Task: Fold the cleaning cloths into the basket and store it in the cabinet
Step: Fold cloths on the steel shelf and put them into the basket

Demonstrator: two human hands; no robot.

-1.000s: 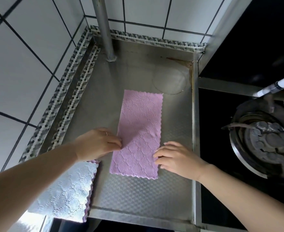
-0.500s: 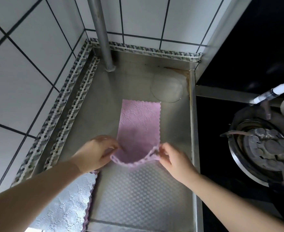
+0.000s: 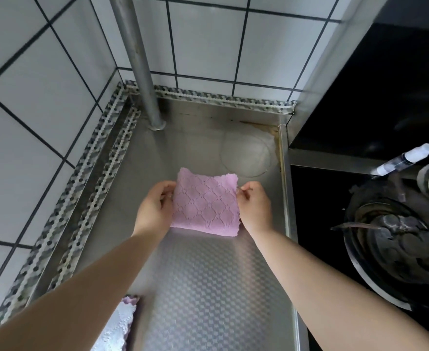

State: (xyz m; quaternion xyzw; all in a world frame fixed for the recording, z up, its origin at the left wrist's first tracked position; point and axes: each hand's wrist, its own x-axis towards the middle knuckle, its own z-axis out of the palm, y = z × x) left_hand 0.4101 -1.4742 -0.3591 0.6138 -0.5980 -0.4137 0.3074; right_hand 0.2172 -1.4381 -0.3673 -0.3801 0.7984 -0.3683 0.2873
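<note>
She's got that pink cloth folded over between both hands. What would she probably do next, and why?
Probably lay the far edge down and press it flat. The pink cloth is already doubled, with the left hand and right hand pinching its far corners just above the steel counter. Its near fold rests on the counter, so only squaring and smoothing seem left. No basket is in view.

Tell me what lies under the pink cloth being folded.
The pink cloth rests on the steel counter, whose embossed surface shows just in front of it. The left hand and right hand pinch its far corners. Whatever is directly beneath the cloth is covered.
</note>
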